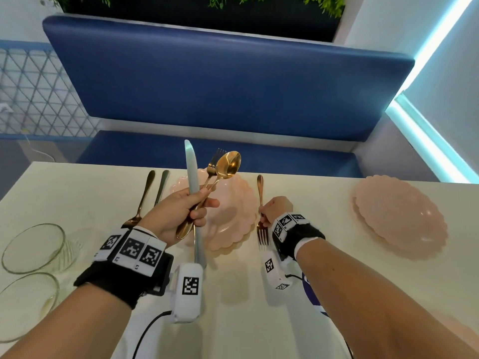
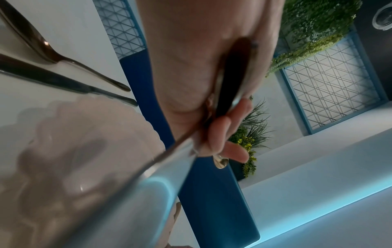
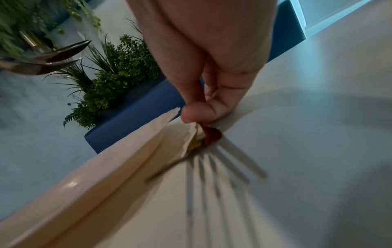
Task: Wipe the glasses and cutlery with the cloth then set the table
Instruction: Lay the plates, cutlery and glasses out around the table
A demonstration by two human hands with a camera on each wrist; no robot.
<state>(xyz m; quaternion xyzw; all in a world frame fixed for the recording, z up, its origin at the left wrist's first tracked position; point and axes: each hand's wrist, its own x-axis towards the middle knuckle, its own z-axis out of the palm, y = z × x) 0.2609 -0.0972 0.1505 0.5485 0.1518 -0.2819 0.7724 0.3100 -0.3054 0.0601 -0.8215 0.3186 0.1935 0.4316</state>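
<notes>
the left hand [image 1: 178, 211] is raised over the table [image 1: 246, 320], its fingers curled tight around a bundle of cutlery: a silver knife [image 1: 192, 174] pointing to 12 o'clock, and a gold fork [image 1: 214, 161] and gold spoon [image 1: 228, 164] leaning toward 1 o'clock. the bundle hangs above a pink scalloped plate [image 1: 233, 229] at the far middle of the table. at the plate's 3 o'clock edge the right hand [image 1: 273, 209] pinches a second gold fork [image 1: 261, 218] at its neck between thumb and fingers, handle toward 12 o'clock, tines toward 6 o'clock; the right wrist view shows the tines low over the tabletop, just beside the plate rim. at the plate's 9 o'clock lie a spoon [image 1: 141, 200] and a knife handle [image 1: 162, 186], side by side. two glasses [image 1: 33, 247] lie at the table's 8 o'clock edge. a second pink plate [image 1: 399, 216] sits well apart at 3 o'clock.
</notes>
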